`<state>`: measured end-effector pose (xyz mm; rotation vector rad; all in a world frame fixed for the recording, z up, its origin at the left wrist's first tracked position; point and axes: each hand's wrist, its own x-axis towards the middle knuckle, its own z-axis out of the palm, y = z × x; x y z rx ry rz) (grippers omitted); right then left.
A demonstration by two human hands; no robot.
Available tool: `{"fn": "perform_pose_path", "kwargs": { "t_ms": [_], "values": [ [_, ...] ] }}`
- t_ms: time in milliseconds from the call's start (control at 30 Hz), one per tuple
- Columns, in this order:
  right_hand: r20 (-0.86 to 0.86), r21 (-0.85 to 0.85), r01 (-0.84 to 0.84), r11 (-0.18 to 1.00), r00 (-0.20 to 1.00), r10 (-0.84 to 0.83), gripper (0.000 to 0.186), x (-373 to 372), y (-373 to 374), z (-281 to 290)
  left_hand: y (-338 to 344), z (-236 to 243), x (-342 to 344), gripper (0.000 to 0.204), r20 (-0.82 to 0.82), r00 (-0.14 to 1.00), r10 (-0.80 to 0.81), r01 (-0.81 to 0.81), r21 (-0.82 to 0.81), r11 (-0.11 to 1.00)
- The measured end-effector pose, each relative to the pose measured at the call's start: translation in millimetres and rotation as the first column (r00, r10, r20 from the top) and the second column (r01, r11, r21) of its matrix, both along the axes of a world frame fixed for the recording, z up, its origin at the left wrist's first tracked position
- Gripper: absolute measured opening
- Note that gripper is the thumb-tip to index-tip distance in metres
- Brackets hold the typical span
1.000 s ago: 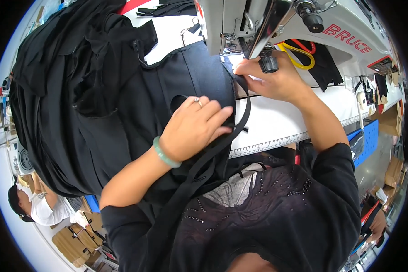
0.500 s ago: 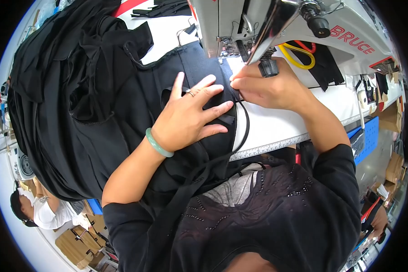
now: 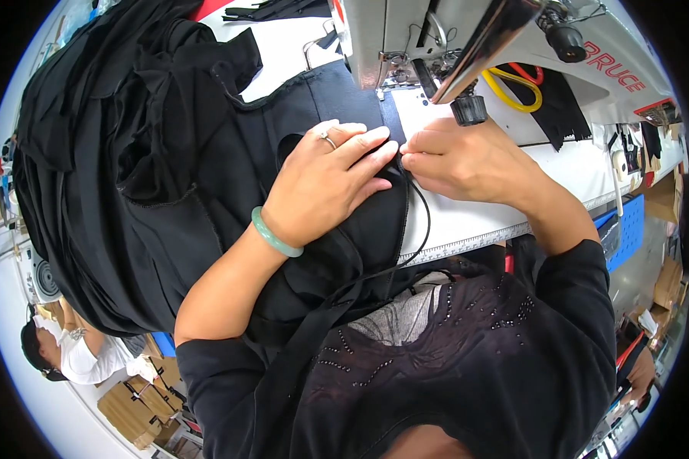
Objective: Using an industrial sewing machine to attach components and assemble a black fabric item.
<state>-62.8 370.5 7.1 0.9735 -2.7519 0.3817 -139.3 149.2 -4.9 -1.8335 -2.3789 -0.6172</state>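
My left hand (image 3: 321, 180) lies on black fabric (image 3: 314, 92), its fingers stretched toward the cloth's right edge. A ring and a pale green bangle (image 3: 272, 232) are on that arm. At the same edge, my right hand (image 3: 471, 164) has its thumb and fingertips closed on a narrow black strip (image 3: 427, 218). The strip curves down from the fingertips toward my lap. Just beyond both hands stands a sewing machine (image 3: 371, 46), and the cloth's far part lies by its needle area (image 3: 384, 90). The fingers partly hide the pinched spot.
A large heap of black cloth (image 3: 76, 191) fills the left side. Yellow-and-red-handled scissors (image 3: 533, 98) rest on black zipper pieces (image 3: 563, 122) under the machine arm. A measuring tape (image 3: 467, 245) runs along the white table's front edge. One person (image 3: 92, 356) sits at far left.
My left hand's fingers have drawn closer together and moved nearer the right hand. The right fingertips have come slightly toward me along the cloth's edge. The view has shifted a little.
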Motion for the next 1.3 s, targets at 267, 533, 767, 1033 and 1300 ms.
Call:
{"fn": "perform_pose_path", "kwargs": {
  "t_ms": [267,533,767,1033,1300],
  "values": [
    [-0.037,0.009,0.064,0.998,0.997,-0.064,0.016,-7,4,-13,3,-11,-24,0.027,0.007,0.997,-0.075,0.073,0.128,0.989],
    [0.079,-0.110,0.255,0.961,0.966,-0.248,0.027,-27,13,-20,14,-15,-67,0.026,0.015,0.992,-0.124,0.120,0.156,0.980],
    [0.058,-0.207,-0.026,0.978,0.998,0.038,0.025,-17,-10,-14,-4,-2,-68,0.012,-0.298,0.953,0.061,-0.018,0.144,0.989],
    [0.030,-0.327,-0.460,0.826,0.868,0.496,0.021,45,-61,3,-133,73,13,0.014,-0.181,0.645,0.743,-0.619,0.446,0.646],
    [-0.073,0.168,-0.533,0.829,0.832,0.550,0.014,65,-116,4,-130,44,206,0.006,0.683,0.708,0.179,-0.458,0.250,0.853]
  ]
}}
